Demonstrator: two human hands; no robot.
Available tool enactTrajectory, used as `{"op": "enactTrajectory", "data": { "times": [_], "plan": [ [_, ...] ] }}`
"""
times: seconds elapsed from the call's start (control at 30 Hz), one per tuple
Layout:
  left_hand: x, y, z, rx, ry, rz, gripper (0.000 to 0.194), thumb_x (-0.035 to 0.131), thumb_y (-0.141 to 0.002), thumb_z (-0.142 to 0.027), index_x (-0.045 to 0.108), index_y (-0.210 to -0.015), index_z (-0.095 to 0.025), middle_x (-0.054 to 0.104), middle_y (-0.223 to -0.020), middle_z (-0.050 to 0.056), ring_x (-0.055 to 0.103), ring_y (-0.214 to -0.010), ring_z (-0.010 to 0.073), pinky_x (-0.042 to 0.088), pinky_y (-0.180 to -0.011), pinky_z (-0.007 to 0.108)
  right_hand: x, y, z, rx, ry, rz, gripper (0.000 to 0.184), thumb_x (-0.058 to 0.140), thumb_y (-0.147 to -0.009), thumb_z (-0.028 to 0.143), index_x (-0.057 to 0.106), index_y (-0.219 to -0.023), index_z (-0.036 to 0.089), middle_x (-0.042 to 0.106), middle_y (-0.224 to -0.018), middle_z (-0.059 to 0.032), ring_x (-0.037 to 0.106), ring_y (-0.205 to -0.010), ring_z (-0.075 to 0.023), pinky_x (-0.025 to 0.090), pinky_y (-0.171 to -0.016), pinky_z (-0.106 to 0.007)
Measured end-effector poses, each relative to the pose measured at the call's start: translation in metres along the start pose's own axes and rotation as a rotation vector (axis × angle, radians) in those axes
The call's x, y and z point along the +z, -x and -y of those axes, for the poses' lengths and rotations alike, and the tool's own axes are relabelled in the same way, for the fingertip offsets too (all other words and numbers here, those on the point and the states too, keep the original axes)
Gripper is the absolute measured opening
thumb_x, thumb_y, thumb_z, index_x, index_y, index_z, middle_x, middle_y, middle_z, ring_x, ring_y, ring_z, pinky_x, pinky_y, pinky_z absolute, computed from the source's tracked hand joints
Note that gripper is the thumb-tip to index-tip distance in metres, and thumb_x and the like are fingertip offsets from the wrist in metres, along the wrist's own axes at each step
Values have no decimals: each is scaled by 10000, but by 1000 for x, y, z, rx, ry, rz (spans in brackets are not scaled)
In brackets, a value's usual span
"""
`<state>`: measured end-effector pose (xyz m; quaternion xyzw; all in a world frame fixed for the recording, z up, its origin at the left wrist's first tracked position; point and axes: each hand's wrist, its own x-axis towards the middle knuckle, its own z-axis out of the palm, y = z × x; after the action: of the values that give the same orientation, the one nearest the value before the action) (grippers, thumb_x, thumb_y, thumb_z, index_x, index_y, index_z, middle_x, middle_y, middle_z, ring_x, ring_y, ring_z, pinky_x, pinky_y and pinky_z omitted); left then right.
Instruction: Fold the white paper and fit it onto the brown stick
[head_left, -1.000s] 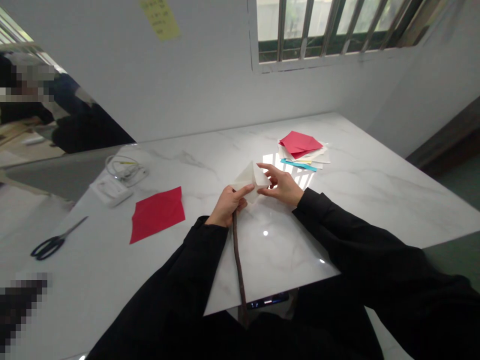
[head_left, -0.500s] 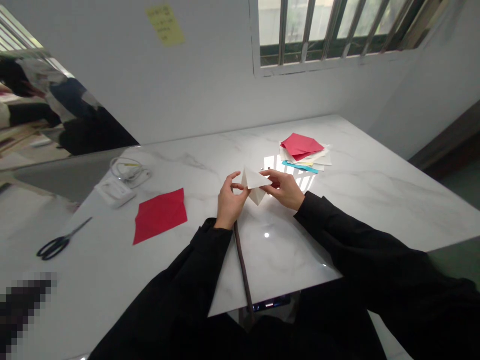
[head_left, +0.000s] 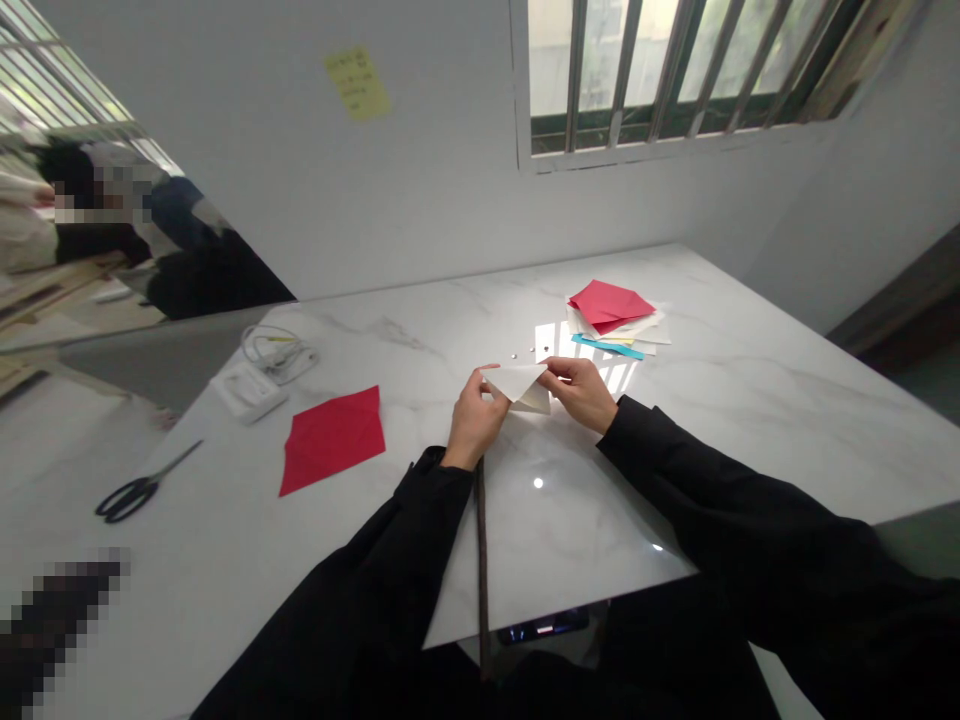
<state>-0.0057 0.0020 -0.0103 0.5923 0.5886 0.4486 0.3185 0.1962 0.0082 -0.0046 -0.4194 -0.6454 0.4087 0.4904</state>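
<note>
A piece of folded white paper (head_left: 517, 383) is held above the table between my two hands. My left hand (head_left: 478, 415) pinches its left side, thumb and fingers closed on it. The fingers of my right hand (head_left: 581, 390) grip its right corner. One flap spreads flat on top, and another part of the paper hangs below it. A thin dark brown cord or strip (head_left: 482, 560) runs from beneath my left wrist over the table's front edge.
On the marble-patterned table (head_left: 750, 400) lie a red sheet (head_left: 334, 437), black scissors (head_left: 139, 490), a white charger with cable (head_left: 250, 390), and a stack of red paper (head_left: 611, 305), white sheets and a blue strip (head_left: 607, 347). A person (head_left: 112, 190) appears at far left.
The white paper has turned in my hands: the upright peak now lies flatter as a broad flap. The camera view has shifted slightly, so everything sits a little lower and to the right.
</note>
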Motion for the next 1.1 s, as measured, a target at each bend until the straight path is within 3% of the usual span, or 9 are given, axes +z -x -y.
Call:
{"op": "enactTrajectory", "data": {
  "times": [0.23,0.37,0.43,0.53,0.63,0.77,0.9,0.97,1.1],
  "plan": [
    [-2,1,-1,7,-21,73,349,627,-817,-272,773,-1127,-201,790,-1040,53,707,-971,253,509,-903,338,1,-4,-7,32,-85,-80,445,661,-922,607,733,-831,177,651,-746,-26,561,-698,-172,446,-639,-288],
    [-5,2,-3,31,-59,80,261,633,-870,-361,783,-996,-189,721,-839,29,633,-786,219,469,-770,309,-4,-8,-15,39,-50,-142,414,650,-927,591,743,-908,188,691,-799,-41,618,-739,-199,491,-675,-313],
    [-4,2,-3,43,-45,87,266,668,-879,-423,774,-924,-183,651,-734,7,568,-702,195,429,-693,293,-5,-8,-18,37,29,-174,437,699,-898,578,759,-1085,188,745,-941,-71,669,-815,-228,537,-739,-350],
    [-3,3,-4,31,68,101,310,693,-889,-481,766,-892,-180,624,-696,-2,548,-674,182,418,-641,278,-4,-5,-20,35,149,-175,882,869,-764,561,592,-1520,200,746,-1224,-135,719,-1010,-303,586,-898,-451],
    [-1,4,-6,0,177,103,368,745,-862,-544,758,-862,-176,621,-680,-1,567,-681,186,439,-621,271,-2,-1,-18,-30,221,-121,1326,987,-637,545,306,-1731,231,652,-1449,-199,667,-1252,-372,570,-1038,-533],
    [1,7,-12,-115,319,128,428,821,-801,-595,714,-805,-181,547,-594,-22,538,-616,168,404,-553,258,-1,1,-15,-39,216,-121,1501,1020,-587,528,148,-1778,253,534,-1586,-240,634,-1304,-398,599,-1010,-551],
    [1,8,-19,-214,402,95,473,883,-769,-581,604,-705,-204,425,-499,-61,428,-492,118,306,-464,235,-3,0,-18,102,92,-105,1324,931,-685,436,190,-1770,269,675,-1406,-183,743,-919,-282,642,-775,-433],
    [0,8,-22,-266,418,84,509,893,-771,-566,538,-661,-217,366,-471,-81,331,-434,84,233,-428,227,-4,-2,-21,107,51,-110,1111,853,-742,384,337,-1717,256,757,-1182,-104,732,-816,-234,618,-719,-369],
    [-3,7,-27,-336,465,58,557,869,-797,-568,458,-619,-236,316,-463,-95,220,-395,49,148,-402,223,-5,-9,-25,166,-9,-134,484,706,-819,385,730,-1248,161,716,-785,-22,672,-691,-187,559,-653,-306]
  ]
}}
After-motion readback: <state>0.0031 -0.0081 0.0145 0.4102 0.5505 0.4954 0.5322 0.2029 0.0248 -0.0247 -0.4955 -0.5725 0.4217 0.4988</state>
